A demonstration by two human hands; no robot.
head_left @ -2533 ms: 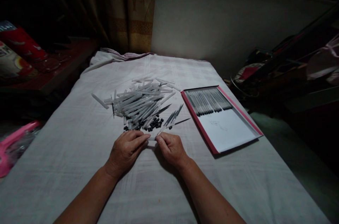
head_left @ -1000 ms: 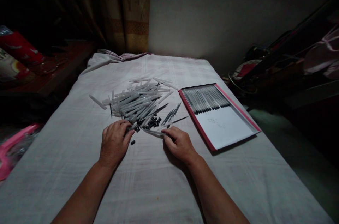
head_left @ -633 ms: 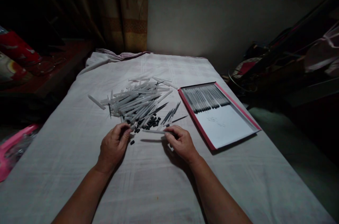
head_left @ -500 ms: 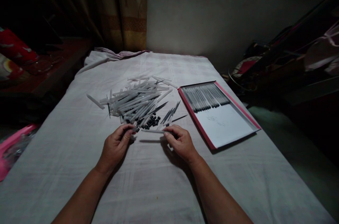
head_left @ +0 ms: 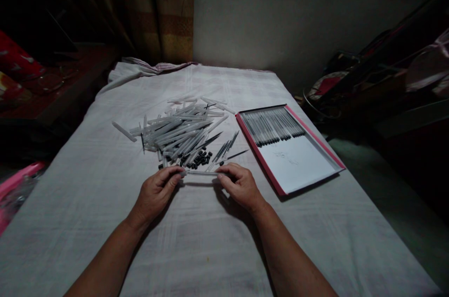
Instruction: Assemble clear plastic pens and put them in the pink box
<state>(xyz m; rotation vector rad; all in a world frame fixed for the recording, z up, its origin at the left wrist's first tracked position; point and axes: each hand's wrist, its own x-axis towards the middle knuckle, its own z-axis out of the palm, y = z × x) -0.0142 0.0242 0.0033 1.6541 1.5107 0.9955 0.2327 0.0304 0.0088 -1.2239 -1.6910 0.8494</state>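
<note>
At the near side of the clear-barrel pile [head_left: 184,132], the two hands face each other over the cloth [head_left: 196,250], forearms converging from the lower corners. The right hand [head_left: 240,185] is grasping: thumb and bent forefinger pinch one end of a slim clear tube [head_left: 202,173], remaining fingers curled beneath. The left hand [head_left: 156,191] is likewise grasping, its thumb and forefinger closed on a small pale piece [head_left: 183,173] at the tube's other end; whether piece and tube are joined cannot be told. The tube lies nearly level between the hands, raised off the cloth, its shadow falling below it.

Just beyond the tube lie loose black caps [head_left: 201,158], at the pile's near edge. Thin dark-filled refills [head_left: 224,148] rest right of these. Farther right is a shallow red-sided tray [head_left: 294,168]; a row of assembled-looking pens [head_left: 275,125] occupies its far part, dark ends toward the person. A patterned curtain [head_left: 175,30] and grey wall [head_left: 252,21] stand behind.
</note>
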